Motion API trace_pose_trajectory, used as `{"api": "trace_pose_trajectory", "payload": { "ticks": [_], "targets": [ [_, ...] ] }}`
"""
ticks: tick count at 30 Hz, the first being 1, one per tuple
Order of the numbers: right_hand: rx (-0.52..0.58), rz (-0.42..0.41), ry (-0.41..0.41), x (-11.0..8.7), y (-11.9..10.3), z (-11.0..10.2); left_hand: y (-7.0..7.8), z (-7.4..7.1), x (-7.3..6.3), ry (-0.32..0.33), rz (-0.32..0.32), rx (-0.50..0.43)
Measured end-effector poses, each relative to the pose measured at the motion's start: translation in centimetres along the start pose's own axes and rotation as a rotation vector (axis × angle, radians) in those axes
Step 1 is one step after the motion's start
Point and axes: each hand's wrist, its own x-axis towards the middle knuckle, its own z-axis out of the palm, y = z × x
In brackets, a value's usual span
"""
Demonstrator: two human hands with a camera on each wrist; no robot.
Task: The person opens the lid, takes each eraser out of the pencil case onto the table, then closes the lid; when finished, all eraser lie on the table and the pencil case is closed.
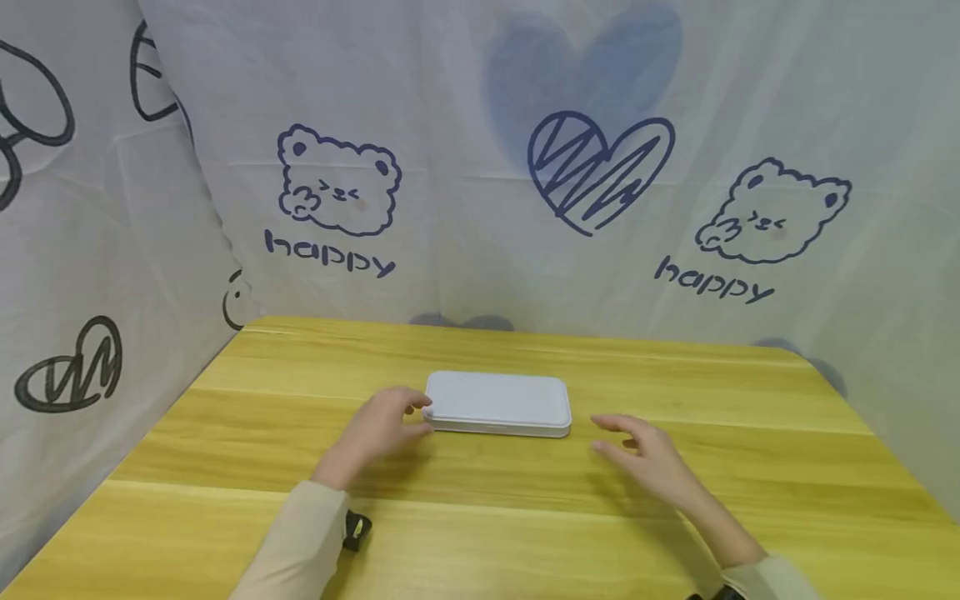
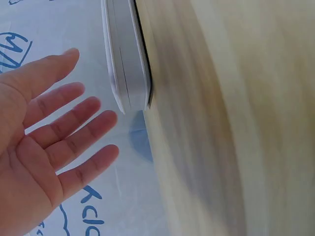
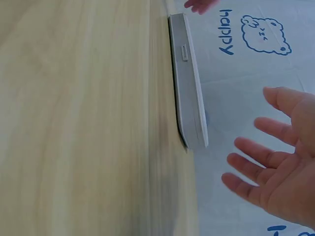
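Observation:
A flat white rectangular case (image 1: 498, 400) with rounded corners lies closed on the wooden table. On its front side is a small catch (image 3: 184, 52), seen in the right wrist view. My left hand (image 1: 381, 427) is at the case's left end, fingertips right by the corner in the head view. In the left wrist view its fingers (image 2: 74, 140) are spread and relaxed, with nothing held. Off the right end of the case, a short gap away, my right hand (image 1: 648, 457) hovers with loosely bent fingers (image 3: 251, 167) and an empty palm.
The yellow wood-grain table (image 1: 480, 533) stretches around the case on all sides. Behind it hangs a white cloth (image 1: 465, 192) printed with bears and hearts; another cloth (image 1: 135, 250) hangs along the left. A black strap (image 1: 357, 531) shows at the left sleeve.

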Motion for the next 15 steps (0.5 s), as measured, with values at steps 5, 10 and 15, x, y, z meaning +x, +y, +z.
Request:
{"api": "trace_pose_trajectory", "payload": {
  "ticks": [5,10,15],
  "targets": [
    [0.034,-0.034,0.031,0.8,0.0,0.7,-0.6,0.2,0.3,0.078,-0.004,-0.085],
    [0.037,-0.026,0.022,1.4,-0.2,1.1,-1.1,0.3,0.9,0.089,-0.029,-0.185],
    [0.058,-0.023,0.001,1.9,-0.5,1.3,-1.5,0.5,1.7,0.040,-0.076,-0.296]
  ]
}}
